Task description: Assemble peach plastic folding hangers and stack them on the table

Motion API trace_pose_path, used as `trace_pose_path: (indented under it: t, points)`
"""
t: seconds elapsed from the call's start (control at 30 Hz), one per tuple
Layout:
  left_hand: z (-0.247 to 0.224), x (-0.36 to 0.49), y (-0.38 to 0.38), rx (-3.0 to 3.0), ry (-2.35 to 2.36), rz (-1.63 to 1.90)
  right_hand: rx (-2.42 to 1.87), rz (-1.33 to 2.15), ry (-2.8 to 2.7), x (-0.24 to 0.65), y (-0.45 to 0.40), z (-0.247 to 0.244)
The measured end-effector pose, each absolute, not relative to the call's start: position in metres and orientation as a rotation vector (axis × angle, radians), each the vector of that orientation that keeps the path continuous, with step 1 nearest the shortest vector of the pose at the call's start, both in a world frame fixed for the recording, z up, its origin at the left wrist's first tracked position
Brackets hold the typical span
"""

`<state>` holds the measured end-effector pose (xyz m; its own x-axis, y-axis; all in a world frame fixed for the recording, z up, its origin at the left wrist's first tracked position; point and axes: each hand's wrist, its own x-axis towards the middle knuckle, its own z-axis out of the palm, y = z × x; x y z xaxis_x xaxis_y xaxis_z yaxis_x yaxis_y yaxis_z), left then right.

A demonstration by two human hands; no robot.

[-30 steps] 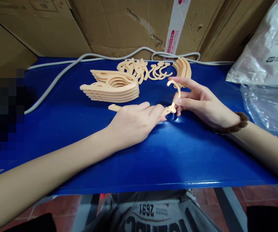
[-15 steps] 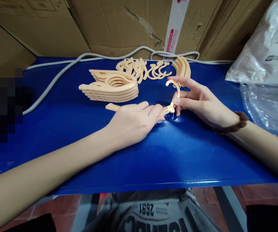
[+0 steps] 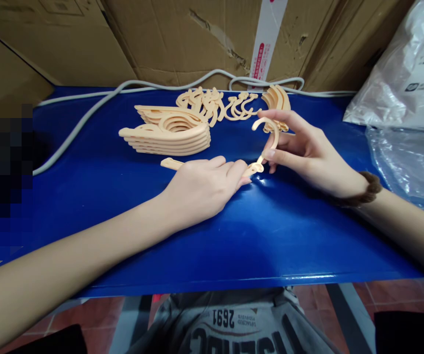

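Cream hook [image 3: 277, 135] stands just right of the frame's centre, its shank pinched between thumb and fingers of the right grip [image 3: 307, 147], its curved top arching left of that thumb. Its lower end meets one end of the hanger arm [image 3: 172, 163]; whether they are joined, I cannot tell. Mid-frame, the left grip [image 3: 200, 189] is clamped over the hanger arm's middle. Beyond, on the blue bench [image 3: 212, 255], lie a stack of similar arms [image 3: 167, 140] left of upper centre, loose hooks [image 3: 209, 105] at upper centre, and curved pieces [image 3: 278, 98] partly behind the right grip.
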<state>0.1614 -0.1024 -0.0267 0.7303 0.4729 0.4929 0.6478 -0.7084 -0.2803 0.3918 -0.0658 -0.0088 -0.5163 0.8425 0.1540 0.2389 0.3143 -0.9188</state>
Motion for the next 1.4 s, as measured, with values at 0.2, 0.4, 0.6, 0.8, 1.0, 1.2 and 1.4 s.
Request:
trace_pose_path:
  t: [0.2,0.4,0.6,0.8,1.0,1.2,1.4]
  points:
    - [-0.027,0.161,-0.102,-2.533,-0.889,-0.530,-0.974,1.074,-2.017,0.392,-0.069,-0.008]
    - [-0.027,0.162,-0.102,-2.578,-0.943,-0.522,-0.996,1.103,-2.016,0.391,-0.070,-0.012]
    - [-0.026,0.163,-0.103,-2.585,-0.972,-0.468,-1.006,1.156,-1.985,0.390,-0.071,-0.013]
    - [-0.025,0.161,-0.103,-2.583,-0.977,-0.427,-1.006,1.202,-1.974,0.389,-0.071,-0.012]
    - [-0.023,0.164,-0.102,-2.637,-1.145,-0.253,-0.983,1.244,-1.953,0.388,-0.072,-0.013]
    - [-0.015,0.163,-0.104,-2.902,-1.465,-0.280,-0.963,1.184,-1.974,0.385,-0.074,-0.011]
    - [-0.009,0.159,-0.097,-3.564,-1.889,-0.887,-1.050,0.987,-2.113,0.386,-0.071,-0.003]
